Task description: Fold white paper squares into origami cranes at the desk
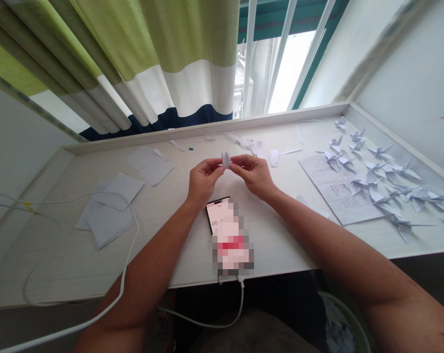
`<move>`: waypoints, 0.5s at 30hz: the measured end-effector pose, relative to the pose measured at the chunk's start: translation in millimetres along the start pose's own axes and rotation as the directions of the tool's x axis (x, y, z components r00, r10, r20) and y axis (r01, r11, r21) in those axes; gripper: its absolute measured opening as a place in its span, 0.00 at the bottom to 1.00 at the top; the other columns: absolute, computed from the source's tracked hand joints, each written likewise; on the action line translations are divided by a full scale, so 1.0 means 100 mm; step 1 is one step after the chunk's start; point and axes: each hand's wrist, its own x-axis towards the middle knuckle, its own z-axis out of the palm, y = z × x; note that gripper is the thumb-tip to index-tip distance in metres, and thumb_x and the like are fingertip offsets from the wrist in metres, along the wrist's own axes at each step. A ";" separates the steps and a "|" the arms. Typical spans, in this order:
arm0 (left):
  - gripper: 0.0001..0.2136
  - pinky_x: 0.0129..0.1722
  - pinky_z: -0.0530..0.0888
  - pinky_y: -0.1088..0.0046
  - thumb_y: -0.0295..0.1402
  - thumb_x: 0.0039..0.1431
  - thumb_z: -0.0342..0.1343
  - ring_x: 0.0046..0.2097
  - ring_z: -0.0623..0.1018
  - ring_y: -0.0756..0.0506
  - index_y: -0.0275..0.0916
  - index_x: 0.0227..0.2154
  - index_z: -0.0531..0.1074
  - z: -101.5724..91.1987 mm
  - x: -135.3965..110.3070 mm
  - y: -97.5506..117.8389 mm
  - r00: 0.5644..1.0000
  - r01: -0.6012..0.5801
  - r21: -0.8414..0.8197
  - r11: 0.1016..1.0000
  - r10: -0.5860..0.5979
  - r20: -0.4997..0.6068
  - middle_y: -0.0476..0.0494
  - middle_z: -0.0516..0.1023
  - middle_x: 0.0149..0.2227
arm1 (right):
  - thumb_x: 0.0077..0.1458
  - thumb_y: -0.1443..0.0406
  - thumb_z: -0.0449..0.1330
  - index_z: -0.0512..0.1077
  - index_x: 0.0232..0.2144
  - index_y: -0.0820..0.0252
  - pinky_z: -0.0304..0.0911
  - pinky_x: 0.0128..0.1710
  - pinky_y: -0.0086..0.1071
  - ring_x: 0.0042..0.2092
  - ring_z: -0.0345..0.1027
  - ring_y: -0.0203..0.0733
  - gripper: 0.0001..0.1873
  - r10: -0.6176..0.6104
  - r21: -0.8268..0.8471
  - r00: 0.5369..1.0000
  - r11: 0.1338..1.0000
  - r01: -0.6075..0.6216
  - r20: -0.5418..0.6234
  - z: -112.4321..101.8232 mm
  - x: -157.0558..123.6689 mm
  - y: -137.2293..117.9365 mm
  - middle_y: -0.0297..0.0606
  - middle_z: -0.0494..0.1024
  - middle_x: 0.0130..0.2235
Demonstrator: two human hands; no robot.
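Observation:
A small piece of folded white paper (226, 160) with pointed tips is held up over the middle of the white desk (185, 196). My left hand (204, 179) pinches its left side between thumb and fingers. On the opposite side, my right hand (254, 172) grips it the same way. The lower part of the folded paper is partly covered by my fingertips. Just below my hands lies a phone (219, 208) showing a timer, its lower part blurred out.
Several paper cranes (378, 169) stand at the right, some on a printed sheet (335, 191). Loose white paper (113, 211) lies at the left. A white cable (128, 255) crosses the left side; another cable (241, 294) runs from the phone. Paper scraps (274, 158) lie behind my hands.

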 end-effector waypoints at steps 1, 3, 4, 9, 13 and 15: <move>0.15 0.44 0.78 0.66 0.38 0.48 0.74 0.39 0.81 0.47 0.39 0.38 0.82 0.00 0.00 0.00 1.000 -0.003 0.004 1.000 0.003 0.002 0.44 0.85 0.37 | 0.46 0.50 0.77 0.83 0.38 0.57 0.75 0.47 0.42 0.40 0.79 0.43 0.22 -0.003 -0.002 1.000 1.000 0.003 0.001 0.00 0.00 0.00 0.38 0.85 0.37; 0.15 0.46 0.78 0.65 0.39 0.49 0.74 0.40 0.82 0.46 0.39 0.38 0.81 0.01 -0.01 -0.01 1.000 -0.009 0.008 1.000 0.009 0.000 0.44 0.85 0.38 | 0.46 0.49 0.77 0.83 0.38 0.56 0.75 0.47 0.42 0.40 0.79 0.44 0.22 -0.004 -0.002 1.000 1.000 0.004 0.003 0.00 0.00 0.01 0.38 0.85 0.37; 0.16 0.47 0.78 0.65 0.40 0.50 0.74 0.41 0.82 0.45 0.39 0.39 0.81 0.02 -0.02 -0.01 1.000 -0.013 0.009 1.000 0.013 -0.001 0.44 0.85 0.38 | 0.46 0.49 0.77 0.82 0.38 0.56 0.75 0.48 0.42 0.40 0.79 0.44 0.23 -0.005 -0.002 1.000 1.000 0.005 0.005 -0.01 0.00 0.01 0.38 0.85 0.37; 0.16 0.47 0.78 0.65 0.43 0.51 0.73 0.44 0.83 0.44 0.39 0.38 0.81 0.04 -0.03 -0.03 0.999 -0.046 0.044 0.998 0.046 0.003 0.43 0.85 0.40 | 0.47 0.48 0.76 0.83 0.38 0.56 0.75 0.47 0.42 0.41 0.79 0.44 0.23 -0.018 -0.002 0.999 1.000 0.018 0.033 0.01 0.00 0.02 0.39 0.86 0.39; 0.16 0.44 0.79 0.66 0.45 0.51 0.73 0.42 0.82 0.45 0.40 0.36 0.81 0.04 -0.02 -0.05 0.997 -0.071 0.082 0.994 0.073 -0.025 0.44 0.85 0.38 | 0.49 0.51 0.76 0.83 0.38 0.56 0.74 0.45 0.40 0.40 0.79 0.42 0.20 -0.032 0.009 0.999 0.999 0.032 0.025 0.01 -0.01 0.05 0.38 0.85 0.37; 0.16 0.44 0.79 0.66 0.45 0.50 0.74 0.41 0.82 0.45 0.40 0.36 0.81 0.04 -0.01 -0.05 0.995 -0.086 0.067 0.994 0.089 -0.034 0.45 0.84 0.37 | 0.50 0.52 0.75 0.83 0.39 0.56 0.74 0.45 0.40 0.39 0.78 0.42 0.19 -0.036 0.014 0.999 0.999 0.036 0.028 0.01 0.00 0.05 0.38 0.85 0.36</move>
